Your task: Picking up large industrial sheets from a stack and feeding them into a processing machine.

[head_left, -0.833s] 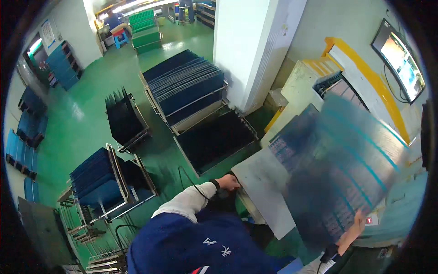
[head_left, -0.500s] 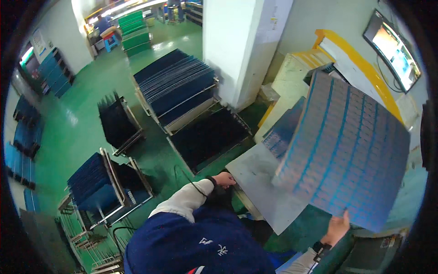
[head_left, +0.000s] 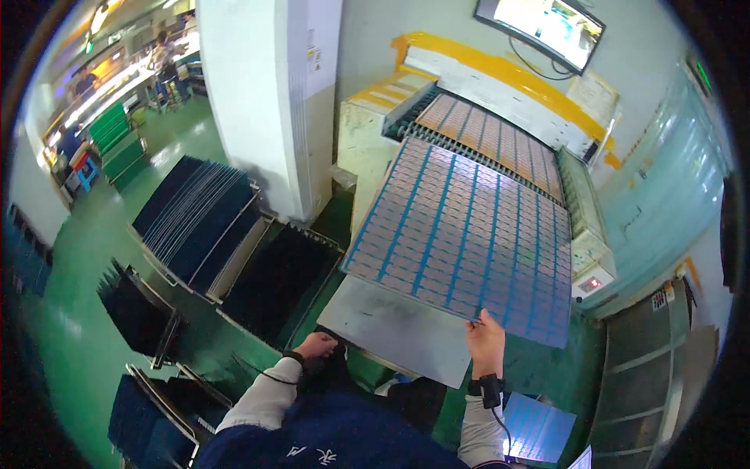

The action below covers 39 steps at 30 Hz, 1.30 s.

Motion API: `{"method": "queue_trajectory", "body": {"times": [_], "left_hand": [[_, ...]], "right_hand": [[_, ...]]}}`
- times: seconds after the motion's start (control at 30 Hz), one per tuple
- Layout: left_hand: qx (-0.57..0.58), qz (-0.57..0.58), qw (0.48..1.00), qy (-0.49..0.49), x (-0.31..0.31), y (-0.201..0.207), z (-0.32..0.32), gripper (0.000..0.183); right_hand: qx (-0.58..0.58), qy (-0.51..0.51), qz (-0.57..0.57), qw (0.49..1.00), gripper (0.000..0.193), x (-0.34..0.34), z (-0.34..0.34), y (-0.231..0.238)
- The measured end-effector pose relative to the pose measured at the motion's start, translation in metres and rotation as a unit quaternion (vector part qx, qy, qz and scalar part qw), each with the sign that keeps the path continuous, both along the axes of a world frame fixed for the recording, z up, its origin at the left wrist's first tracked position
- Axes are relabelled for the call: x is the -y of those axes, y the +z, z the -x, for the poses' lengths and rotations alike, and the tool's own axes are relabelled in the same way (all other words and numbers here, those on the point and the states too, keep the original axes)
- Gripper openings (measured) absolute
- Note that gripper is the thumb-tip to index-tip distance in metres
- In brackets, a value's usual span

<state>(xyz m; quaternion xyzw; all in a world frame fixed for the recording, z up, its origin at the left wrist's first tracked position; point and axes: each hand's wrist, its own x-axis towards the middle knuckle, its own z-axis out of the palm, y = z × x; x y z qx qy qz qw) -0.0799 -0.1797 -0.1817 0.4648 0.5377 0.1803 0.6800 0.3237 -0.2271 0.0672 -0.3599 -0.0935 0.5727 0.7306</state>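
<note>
My right hand [head_left: 487, 349] pinches the near edge of a large circuit board panel [head_left: 461, 234], thumb on top. Rows of coppery patches split by blue lines cover the panel. It lies slightly tilted over a grey flat sheet [head_left: 398, 328] and reaches to the machine's rollers. Beyond it, a similar panel [head_left: 492, 137] rests on the roller conveyor [head_left: 416, 111] at the machine's mouth. My left hand [head_left: 316, 345] is closed at the left corner of the grey sheet; what its fingers hold, if anything, is hidden.
Racks of dark upright panels [head_left: 195, 219] stand on the green floor at left, beside a white pillar [head_left: 254, 102]. Another blue panel [head_left: 539, 426] lies low by my right forearm. A screen [head_left: 547, 27] hangs above the machine. Two people work far back at left.
The panel has gone from raised and tilted at my right to lying nearly flat in front of the rollers, my right hand still on its edge. The view has turned right.
</note>
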Motion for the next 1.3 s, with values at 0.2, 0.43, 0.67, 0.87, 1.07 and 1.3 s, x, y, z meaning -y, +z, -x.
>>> {"method": "queue_trajectory", "body": {"times": [0.2, 0.43, 0.67, 0.87, 1.07, 1.3], "left_hand": [[-0.025, 0.005, 1.000, -0.018, -0.006, -0.006, -0.012, 0.029], [0.060, 0.058, 0.996, -0.025, -0.009, -0.012, -0.010, 0.023], [0.023, 0.063, 0.998, -0.005, -0.009, -0.004, -0.003, 0.023], [0.077, 0.118, 0.990, 0.009, -0.013, -0.006, 0.005, 0.025], [0.017, 0.086, 0.996, 0.003, -0.014, -0.011, 0.005, 0.026], [0.071, 0.140, 0.988, 0.005, -0.017, -0.008, 0.002, 0.029]], "right_hand": [[0.062, 0.050, 0.002, 0.997, 0.013, -0.002, -0.003, 0.011], [0.112, 0.087, -0.005, 0.990, 0.019, -0.022, 0.015, 0.053], [0.081, 0.062, -0.044, 0.994, 0.019, -0.067, 0.006, 0.044], [0.059, 0.054, -0.059, 0.995, 0.017, -0.092, 0.006, 0.049], [0.052, 0.044, -0.058, 0.996, 0.015, -0.105, 0.006, 0.057], [0.048, 0.020, -0.045, 0.998, 0.015, -0.111, -0.004, 0.056]]}}
